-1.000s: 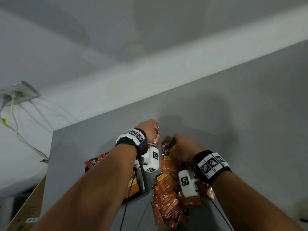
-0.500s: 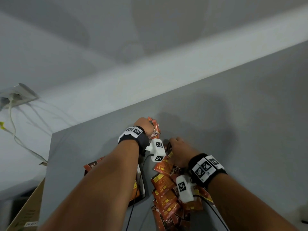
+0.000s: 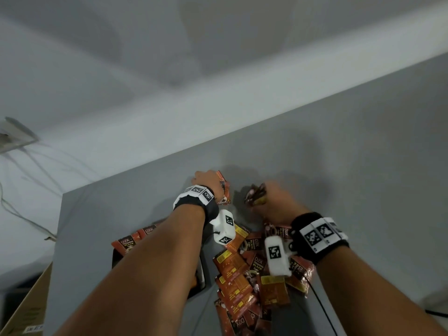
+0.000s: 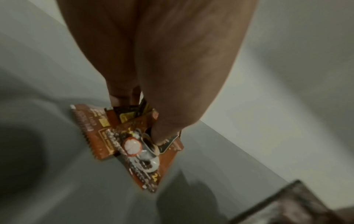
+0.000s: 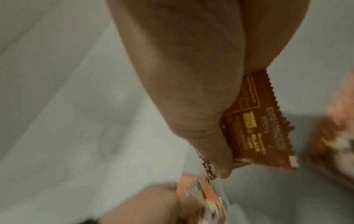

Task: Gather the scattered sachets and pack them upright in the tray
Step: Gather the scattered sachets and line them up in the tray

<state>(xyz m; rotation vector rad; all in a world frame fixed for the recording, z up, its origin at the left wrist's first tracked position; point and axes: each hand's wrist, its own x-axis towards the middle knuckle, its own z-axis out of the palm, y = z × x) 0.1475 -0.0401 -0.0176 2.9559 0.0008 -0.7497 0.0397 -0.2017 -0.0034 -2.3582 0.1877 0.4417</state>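
My left hand [image 3: 206, 183] grips a small bunch of orange-brown sachets [image 3: 223, 190] above the grey table; in the left wrist view the bunch [image 4: 134, 139] fans out below thumb and fingers. My right hand [image 3: 271, 202] pinches a few sachets [image 3: 256, 195] just right of the left hand; the right wrist view shows a brown sachet [image 5: 258, 121] held under the thumb. A heap of loose sachets [image 3: 242, 282] lies on the table beneath my right wrist. The black tray [image 3: 116, 258] sits under my left forearm, with some sachets [image 3: 131, 241] standing at its far end.
The grey table [image 3: 363, 166] stretches to the right and ends at a far edge by the white wall. A cardboard box [image 3: 26, 306] stands off the table's left side. Cables [image 3: 14, 209] hang at the left wall.
Both hands have moved away from me, toward the far edge, each keeping its sachets. The right hand has lifted off the heap.
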